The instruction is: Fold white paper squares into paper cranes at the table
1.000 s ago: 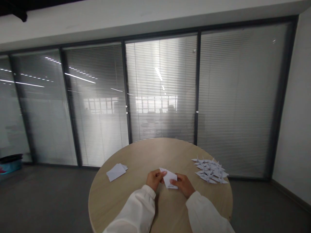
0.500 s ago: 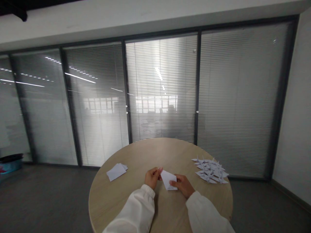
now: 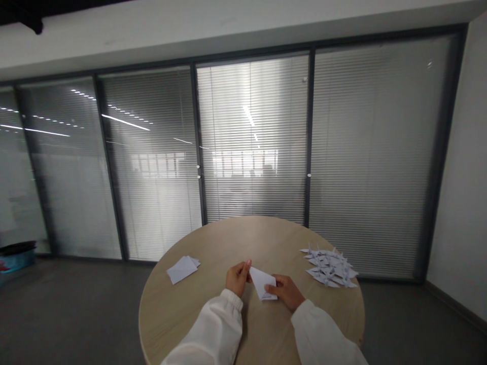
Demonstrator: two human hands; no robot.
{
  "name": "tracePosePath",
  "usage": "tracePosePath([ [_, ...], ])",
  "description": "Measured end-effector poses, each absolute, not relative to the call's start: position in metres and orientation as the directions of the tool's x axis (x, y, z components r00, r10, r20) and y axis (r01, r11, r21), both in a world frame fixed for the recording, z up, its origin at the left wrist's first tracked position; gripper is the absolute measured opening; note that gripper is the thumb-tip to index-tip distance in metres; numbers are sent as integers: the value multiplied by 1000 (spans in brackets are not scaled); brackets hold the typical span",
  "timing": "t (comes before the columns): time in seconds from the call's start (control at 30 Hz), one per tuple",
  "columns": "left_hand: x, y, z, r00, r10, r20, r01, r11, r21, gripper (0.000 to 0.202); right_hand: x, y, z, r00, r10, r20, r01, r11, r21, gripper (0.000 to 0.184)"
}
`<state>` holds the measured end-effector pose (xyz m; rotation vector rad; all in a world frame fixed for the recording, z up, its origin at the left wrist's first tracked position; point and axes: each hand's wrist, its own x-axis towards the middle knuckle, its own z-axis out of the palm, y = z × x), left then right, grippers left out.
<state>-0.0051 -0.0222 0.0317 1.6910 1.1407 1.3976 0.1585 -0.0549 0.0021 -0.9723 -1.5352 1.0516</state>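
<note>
Between my hands, over the near middle of the round table [image 3: 251,235], is a folded piece of white paper [image 3: 262,283], kite-like in outline, with small dark print near its lower edge. My left hand [image 3: 238,278] pinches its upper left corner between thumb and fingers. Gripping the right side is my right hand [image 3: 285,291], its thumb on top of the paper and its fingers behind. To the left lie a few flat white paper sheets [image 3: 182,269], overlapping. On the right sits a cluster of several folded paper cranes [image 3: 330,267].
Beyond the table runs a glass partition with blinds [image 3: 253,142] in dark frames. A blue container with a black top [image 3: 17,256] stands on the grey floor at far left. A white wall [image 3: 462,182] rises on the right.
My left fingers have shifted slightly up and left along the corner of the folded paper, which looks a little narrower now. My right hand keeps its hold nearly unmoved.
</note>
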Motion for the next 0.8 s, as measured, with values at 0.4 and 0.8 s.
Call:
tracePosePath([
  [0.4,-6,-11,21,123,935,332,244,-353,903,44,160,-47,-5,-72,932,354,232,361,-903,34],
  [0.8,3,-23,11,386,797,464,336,-590,734,105,166,-41,-10,107,938,331,182,309,-934,34],
])
